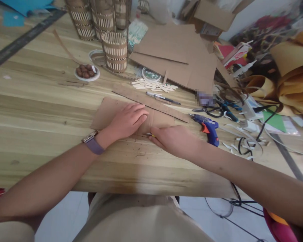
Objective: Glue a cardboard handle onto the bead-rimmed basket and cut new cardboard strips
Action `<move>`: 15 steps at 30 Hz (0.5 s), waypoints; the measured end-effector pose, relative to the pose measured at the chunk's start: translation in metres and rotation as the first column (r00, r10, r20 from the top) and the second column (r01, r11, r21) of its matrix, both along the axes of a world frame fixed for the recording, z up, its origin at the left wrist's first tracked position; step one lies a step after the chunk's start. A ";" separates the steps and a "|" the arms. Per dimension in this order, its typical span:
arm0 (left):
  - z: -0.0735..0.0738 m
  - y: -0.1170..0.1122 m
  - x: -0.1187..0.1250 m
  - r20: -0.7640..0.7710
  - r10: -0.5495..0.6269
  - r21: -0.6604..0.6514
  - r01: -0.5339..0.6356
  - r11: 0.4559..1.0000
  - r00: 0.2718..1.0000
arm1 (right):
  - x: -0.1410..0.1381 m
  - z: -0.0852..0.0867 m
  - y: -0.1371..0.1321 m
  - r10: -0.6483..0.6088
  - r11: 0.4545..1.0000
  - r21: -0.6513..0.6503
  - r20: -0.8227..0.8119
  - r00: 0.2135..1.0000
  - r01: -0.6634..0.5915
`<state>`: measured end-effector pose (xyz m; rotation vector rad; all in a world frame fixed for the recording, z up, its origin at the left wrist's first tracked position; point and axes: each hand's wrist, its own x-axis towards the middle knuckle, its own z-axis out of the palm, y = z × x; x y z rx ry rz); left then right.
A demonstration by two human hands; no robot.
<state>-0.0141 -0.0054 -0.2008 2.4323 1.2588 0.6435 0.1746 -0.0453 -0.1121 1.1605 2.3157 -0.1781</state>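
My left hand [128, 121], with a watch on its wrist, lies flat with its fingers stretched over a piece of brown cardboard [103, 111] near the table's front edge. In my closed right hand [175, 139] is a small cutting knife [152, 135]; a bit of yellow and a thin blade show at the fingertips. Its tip meets the cardboard's near edge, just right of my left hand. Most of the knife is hidden by my fingers. A narrow cardboard strip [141, 95] lies along the far side of the piece, beyond my left fingertips.
A blue glue gun [209, 129] lies right of the cardboard, near scissors [212, 111]. Beyond the strip are a pen [164, 98] and loose matchstick-like sticks [154, 85]. Farther back stand a stick-walled cylinder [114, 53], a bowl [92, 78] of brown balls and large cardboard sheets [181, 47].
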 end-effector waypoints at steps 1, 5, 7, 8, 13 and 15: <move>0.000 0.000 0.000 0.011 0.004 -0.014 -0.004 1.000 1.000 | -0.005 0.001 0.001 0.014 1.000 -0.001 0.002 1.000 -0.014; 0.002 0.002 0.001 0.050 0.023 -0.060 -0.020 0.998 0.998 | -0.015 0.001 0.003 0.054 0.999 0.006 0.016 0.998 -0.054; 0.002 0.002 0.001 0.065 0.032 -0.063 -0.028 0.998 0.997 | -0.018 0.001 0.004 0.058 0.998 0.006 0.018 0.998 -0.058; 0.002 0.003 0.001 0.070 0.038 -0.065 -0.033 0.997 0.997 | -0.019 0.001 0.004 0.060 0.998 0.004 0.017 0.998 -0.060; 0.001 0.004 0.001 0.080 0.051 -0.066 -0.045 0.997 0.995 | -0.022 0.001 0.005 0.089 0.996 0.010 -0.005 0.996 -0.089; 0.002 0.004 0.002 0.076 0.056 -0.076 -0.050 0.996 0.996 | -0.024 0.000 0.006 0.099 0.995 0.007 -0.002 0.995 -0.099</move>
